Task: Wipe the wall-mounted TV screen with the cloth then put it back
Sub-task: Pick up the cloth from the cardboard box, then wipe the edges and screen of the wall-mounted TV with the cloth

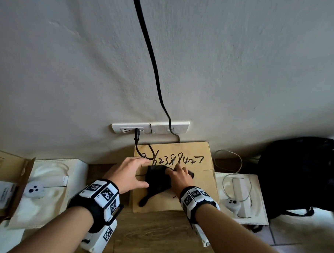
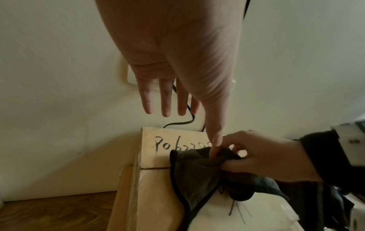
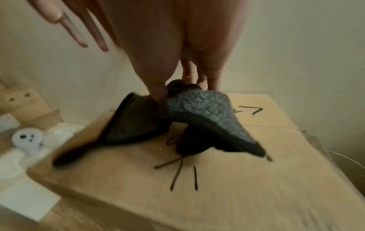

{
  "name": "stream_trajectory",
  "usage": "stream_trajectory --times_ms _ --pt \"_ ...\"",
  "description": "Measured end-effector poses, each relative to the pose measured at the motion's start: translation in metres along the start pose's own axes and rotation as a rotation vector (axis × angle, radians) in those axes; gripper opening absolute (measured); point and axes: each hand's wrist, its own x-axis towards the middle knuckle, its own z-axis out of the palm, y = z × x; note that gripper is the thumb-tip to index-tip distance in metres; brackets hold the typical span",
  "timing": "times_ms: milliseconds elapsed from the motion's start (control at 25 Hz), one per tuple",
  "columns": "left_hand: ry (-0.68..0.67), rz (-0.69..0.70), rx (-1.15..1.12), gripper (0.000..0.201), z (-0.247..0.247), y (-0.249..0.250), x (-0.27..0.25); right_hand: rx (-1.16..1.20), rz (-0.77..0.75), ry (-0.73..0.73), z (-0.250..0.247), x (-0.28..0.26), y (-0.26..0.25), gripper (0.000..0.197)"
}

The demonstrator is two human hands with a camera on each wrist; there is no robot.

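A dark grey cloth lies bunched on top of a cardboard box with numbers written on it, standing against the wall. My right hand pinches the cloth's upper part between thumb and fingers; the right wrist view shows the cloth gathered under that grip, its corners drooping onto the box. Just left of the cloth, my left hand hovers with fingers straight and spread, its thumb reaching toward the cloth. The TV is out of view.
A black cable runs down the wall to a white socket plate behind the box. White trays holding white controllers flank the box. A black bag sits at the right. A wooden floor lies below.
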Motion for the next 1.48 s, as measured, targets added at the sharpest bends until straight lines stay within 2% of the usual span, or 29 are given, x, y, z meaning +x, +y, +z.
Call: stream_trajectory --times_ms 120,280,400,520,560,600,640,680,720,760,840,920,1000,1120,1360,1480 --pt "-0.034 0.015 -0.008 0.081 -0.016 0.025 -0.028 0.179 -0.077 0.042 -0.035 -0.028 -0.016 0.036" --pt "-0.07 0.056 0.017 0.086 -0.049 0.056 -0.088 0.257 -0.222 -0.025 -0.1 -0.099 -0.049 0.032" --pt "-0.055 0.071 0.03 0.059 -0.108 0.078 -0.152 0.243 -0.309 -0.026 -0.167 -0.167 -0.09 0.03" --pt "0.162 0.067 0.175 0.03 -0.185 0.123 -0.228 0.181 -0.394 0.103 -0.266 -0.237 -0.156 0.036" --pt "0.128 0.033 0.269 0.023 -0.227 0.136 -0.262 0.172 -0.438 0.158 -0.306 -0.262 -0.185 0.038" --pt "0.198 0.032 0.387 0.018 -0.261 0.152 -0.29 0.165 -0.479 0.229 -0.346 -0.288 -0.212 0.038" --pt "0.228 0.044 0.331 0.016 -0.299 0.159 -0.313 0.175 -0.526 0.323 -0.382 -0.311 -0.239 0.037" --pt "0.43 0.2 0.251 0.022 -0.329 0.162 -0.334 0.18 -0.583 0.41 -0.413 -0.334 -0.265 0.036" --pt "0.584 0.258 0.165 0.032 -0.358 0.163 -0.365 0.179 -0.635 0.491 -0.441 -0.354 -0.291 0.038" --pt "0.581 0.304 0.092 0.04 -0.394 0.165 -0.396 0.19 -0.676 0.562 -0.465 -0.372 -0.315 0.04" --pt "0.779 0.337 0.112 0.045 -0.448 0.161 -0.443 0.222 -0.738 0.679 -0.505 -0.404 -0.357 0.041" --pt "0.924 0.41 0.156 0.045 -0.482 0.172 -0.469 0.227 -0.807 0.768 -0.533 -0.433 -0.391 0.037" --pt "1.077 0.492 0.236 0.046 -0.516 0.165 -0.5 0.254 -0.863 0.872 -0.555 -0.459 -0.43 0.031" --pt "1.299 0.544 0.356 0.045 -0.568 0.14 -0.541 0.288 -0.933 1.045 -0.581 -0.477 -0.493 0.023" --pt "1.623 0.455 0.517 0.057 -0.662 0.086 -0.582 0.242 -1.043 1.372 -0.634 -0.491 -0.605 0.022" --pt "1.631 0.373 0.545 0.073 -0.703 0.072 -0.592 0.233 -1.076 1.544 -0.667 -0.504 -0.644 0.02"
